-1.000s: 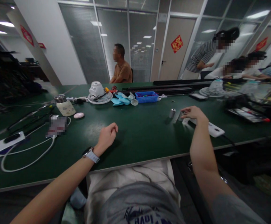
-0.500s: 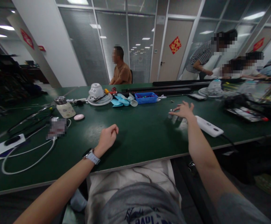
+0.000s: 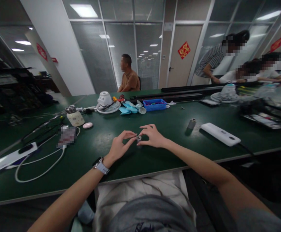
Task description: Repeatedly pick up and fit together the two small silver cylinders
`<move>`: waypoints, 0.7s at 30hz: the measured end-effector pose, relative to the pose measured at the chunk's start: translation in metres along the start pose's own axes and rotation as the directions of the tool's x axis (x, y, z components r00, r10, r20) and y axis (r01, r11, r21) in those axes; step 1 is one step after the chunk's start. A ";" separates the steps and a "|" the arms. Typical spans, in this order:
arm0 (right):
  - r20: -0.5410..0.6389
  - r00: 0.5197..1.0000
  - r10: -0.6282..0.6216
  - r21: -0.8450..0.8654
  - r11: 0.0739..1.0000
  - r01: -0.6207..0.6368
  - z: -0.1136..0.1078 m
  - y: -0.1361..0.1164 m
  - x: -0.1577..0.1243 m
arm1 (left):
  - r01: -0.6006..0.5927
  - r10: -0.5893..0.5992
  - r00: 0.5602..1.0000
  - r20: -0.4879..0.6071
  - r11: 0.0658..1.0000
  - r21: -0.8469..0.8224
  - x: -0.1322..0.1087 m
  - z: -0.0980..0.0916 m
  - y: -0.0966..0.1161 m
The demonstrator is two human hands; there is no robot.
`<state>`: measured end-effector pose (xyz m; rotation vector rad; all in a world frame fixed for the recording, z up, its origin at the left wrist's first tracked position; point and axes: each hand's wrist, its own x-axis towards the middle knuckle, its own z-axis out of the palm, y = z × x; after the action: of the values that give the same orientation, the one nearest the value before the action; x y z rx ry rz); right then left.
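Observation:
A small silvery metal piece [image 3: 138,138] is between my two hands, above the green table. My left hand [image 3: 121,145] grips it from the left with thumb and fingertips. My right hand [image 3: 153,136] is around it from the right, thumb and index finger curved, the other fingers partly spread. To the right, a grey metal cylinder [image 3: 192,123] stands on the table beside a long white device [image 3: 220,134].
Beyond my hands lie blue fan blades [image 3: 131,108], a white fan part [image 3: 105,101] and a blue basket [image 3: 155,108]. A bottle [image 3: 75,118], pink oval case [image 3: 87,125] and white cable [image 3: 45,178] are at left. People are across the table.
My right hand has moved left from the cylinders at the right to meet my left hand, bringing the small metal piece. My left hand has opened from a loose fist and closed on it.

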<state>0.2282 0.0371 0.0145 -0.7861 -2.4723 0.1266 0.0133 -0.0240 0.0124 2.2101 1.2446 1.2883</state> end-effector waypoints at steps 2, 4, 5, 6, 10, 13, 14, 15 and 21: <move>-0.020 1.000 0.010 0.060 0.998 -0.009 0.008 -0.011 0.002 | -0.001 0.001 1.000 0.016 1.000 -0.003 0.002 0.000 -0.002; -0.031 0.999 0.036 0.105 0.994 -0.033 0.012 -0.015 0.001 | -0.013 0.013 1.000 0.023 1.000 0.016 0.004 0.000 -0.004; -0.030 0.998 0.047 0.122 0.992 -0.043 0.013 -0.015 0.001 | -0.028 0.027 0.999 0.027 0.999 0.029 0.005 -0.001 -0.005; -0.025 0.998 0.051 0.135 0.990 -0.047 0.013 -0.014 0.001 | -0.048 0.047 0.998 0.030 0.998 0.044 0.005 -0.001 -0.006; -0.016 0.999 0.048 0.165 0.985 -0.045 0.014 -0.013 0.001 | -0.100 0.098 0.995 0.024 0.992 0.080 0.008 0.000 -0.004; -0.021 0.998 0.059 0.175 0.983 -0.055 0.013 -0.014 0.001 | -0.047 0.051 0.995 -0.089 0.998 0.040 0.009 0.002 -0.001; -0.024 0.998 0.060 0.178 0.983 -0.055 0.013 -0.015 0.001 | -0.018 0.021 0.989 -0.147 1.000 0.021 0.009 0.002 -0.001; -0.028 0.998 0.059 0.179 0.982 -0.053 0.012 -0.016 0.001 | 0.015 -0.014 0.980 -0.201 1.000 0.004 0.009 0.002 -0.001; -0.022 0.999 0.047 0.231 0.972 -0.041 0.009 -0.020 0.001 | 0.204 -0.206 0.978 -0.034 0.978 -0.042 0.004 -0.003 -0.019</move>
<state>0.2124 0.0214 0.0120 -0.7368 -2.3603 0.4092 0.0014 -0.0109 0.0047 1.9796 1.4084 1.2661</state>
